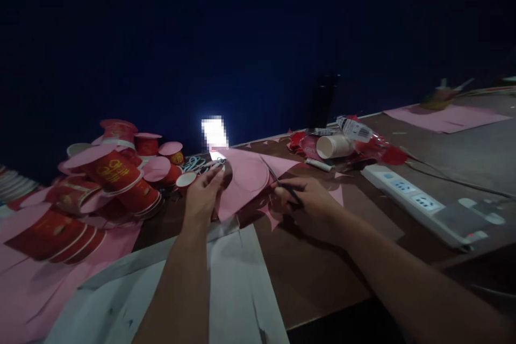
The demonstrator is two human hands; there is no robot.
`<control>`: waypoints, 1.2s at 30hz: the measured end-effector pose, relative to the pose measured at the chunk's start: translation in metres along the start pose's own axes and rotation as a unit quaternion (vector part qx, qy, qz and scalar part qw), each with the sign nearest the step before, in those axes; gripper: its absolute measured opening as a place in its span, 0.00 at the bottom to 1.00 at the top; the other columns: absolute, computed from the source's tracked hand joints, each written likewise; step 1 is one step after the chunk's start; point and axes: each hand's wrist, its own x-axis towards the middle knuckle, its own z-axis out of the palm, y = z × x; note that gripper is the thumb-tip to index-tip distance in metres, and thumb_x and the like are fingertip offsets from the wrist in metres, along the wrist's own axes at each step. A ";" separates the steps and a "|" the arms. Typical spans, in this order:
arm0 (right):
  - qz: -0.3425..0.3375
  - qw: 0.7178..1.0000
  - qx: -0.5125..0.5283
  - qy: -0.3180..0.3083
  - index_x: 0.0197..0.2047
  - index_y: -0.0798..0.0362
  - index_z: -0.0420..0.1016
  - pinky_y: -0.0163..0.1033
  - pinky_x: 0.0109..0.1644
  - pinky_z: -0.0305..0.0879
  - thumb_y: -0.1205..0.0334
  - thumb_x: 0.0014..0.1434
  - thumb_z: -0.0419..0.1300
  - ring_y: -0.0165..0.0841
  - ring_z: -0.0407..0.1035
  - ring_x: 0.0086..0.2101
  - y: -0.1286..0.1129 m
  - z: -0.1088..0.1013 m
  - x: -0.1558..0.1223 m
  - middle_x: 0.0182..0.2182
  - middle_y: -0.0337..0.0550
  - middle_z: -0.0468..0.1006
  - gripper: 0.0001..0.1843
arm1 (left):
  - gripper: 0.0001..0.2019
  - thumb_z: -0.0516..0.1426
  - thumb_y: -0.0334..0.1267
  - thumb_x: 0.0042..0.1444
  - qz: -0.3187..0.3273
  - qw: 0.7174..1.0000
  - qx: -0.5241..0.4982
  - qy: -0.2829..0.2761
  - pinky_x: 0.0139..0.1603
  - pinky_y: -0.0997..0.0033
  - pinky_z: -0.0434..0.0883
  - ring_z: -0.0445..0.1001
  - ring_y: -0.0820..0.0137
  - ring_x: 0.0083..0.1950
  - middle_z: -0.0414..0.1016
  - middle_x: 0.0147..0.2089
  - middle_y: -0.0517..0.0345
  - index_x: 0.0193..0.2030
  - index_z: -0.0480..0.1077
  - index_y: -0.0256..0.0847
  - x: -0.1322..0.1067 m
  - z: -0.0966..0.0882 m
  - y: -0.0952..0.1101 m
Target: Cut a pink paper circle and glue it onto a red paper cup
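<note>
My left hand pinches the edge of a pink paper sheet with a circle drawn on it, held just above the brown table. My right hand is closed around dark scissors, whose blades point up and left into the pink sheet. Small pink offcuts lie on the table under the hands. A white sheet of paper lies on the table in front of me, below my left forearm.
A pile of red paper cups with pink lids fills the left side, on pink sheets. A white cup on its side and red scraps lie behind. A white power strip runs along the right. Another pink sheet lies far right.
</note>
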 end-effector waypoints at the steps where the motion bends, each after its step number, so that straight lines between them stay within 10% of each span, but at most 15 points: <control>1: -0.032 0.999 0.007 0.036 0.37 0.57 0.76 0.31 0.22 0.57 0.48 0.45 0.66 0.24 0.60 0.20 0.001 -0.001 0.003 0.21 0.38 0.69 0.22 | 0.17 0.61 0.44 0.47 0.070 0.995 0.044 0.054 0.43 0.73 0.66 0.71 0.68 0.42 0.74 0.42 0.53 0.43 0.73 0.40 -0.003 0.001 0.003; 3: -0.093 0.990 0.003 0.103 0.36 0.56 0.76 0.29 0.23 0.56 0.49 0.46 0.66 0.23 0.60 0.21 0.001 -0.004 0.009 0.22 0.37 0.69 0.20 | 0.15 0.59 0.44 0.50 0.189 0.965 0.098 0.152 0.50 0.72 0.63 0.68 0.66 0.49 0.72 0.47 0.54 0.45 0.73 0.43 -0.012 0.007 0.009; 6: -0.102 0.985 0.021 0.141 0.40 0.55 0.75 0.29 0.22 0.57 0.49 0.46 0.66 0.23 0.61 0.21 0.003 -0.005 0.014 0.23 0.36 0.70 0.22 | 0.10 0.59 0.44 0.50 0.247 0.956 0.114 0.109 0.52 0.72 0.61 0.66 0.65 0.50 0.73 0.43 0.54 0.37 0.74 0.44 -0.030 0.026 0.012; 11: -0.043 0.994 0.081 0.057 0.47 0.54 0.72 0.32 0.21 0.59 0.49 0.47 0.65 0.26 0.63 0.19 0.013 0.010 0.010 0.22 0.37 0.71 0.26 | 0.19 0.58 0.54 0.47 -0.036 0.977 0.021 -0.208 0.27 0.74 0.64 0.69 0.71 0.26 0.72 0.25 0.54 0.28 0.72 0.38 -0.043 0.066 -0.008; 15: -0.054 0.995 0.085 0.011 0.44 0.55 0.75 0.32 0.25 0.62 0.51 0.46 0.66 0.26 0.66 0.23 0.019 0.019 0.005 0.26 0.40 0.74 0.23 | 0.21 0.60 0.55 0.45 -0.211 0.935 -0.217 -0.187 0.19 0.75 0.63 0.66 0.74 0.18 0.69 0.21 0.59 0.33 0.69 0.36 -0.043 0.077 -0.019; 22: -0.012 1.000 0.002 0.005 0.47 0.55 0.75 0.30 0.17 0.58 0.52 0.47 0.66 0.24 0.61 0.14 0.024 0.021 0.005 0.17 0.34 0.69 0.25 | 0.09 0.61 0.37 0.50 -0.260 0.871 -0.410 -0.075 0.25 0.79 0.70 0.73 0.74 0.26 0.74 0.29 0.56 0.38 0.71 0.37 -0.047 0.082 -0.008; 36: -0.012 1.000 -0.014 -0.006 0.45 0.52 0.76 0.30 0.20 0.59 0.54 0.46 0.67 0.24 0.61 0.17 0.023 0.019 0.006 0.20 0.34 0.71 0.23 | 0.12 0.65 0.38 0.44 -0.234 0.913 -0.333 -0.026 0.26 0.77 0.72 0.75 0.71 0.28 0.76 0.29 0.55 0.34 0.72 0.35 -0.047 0.079 -0.013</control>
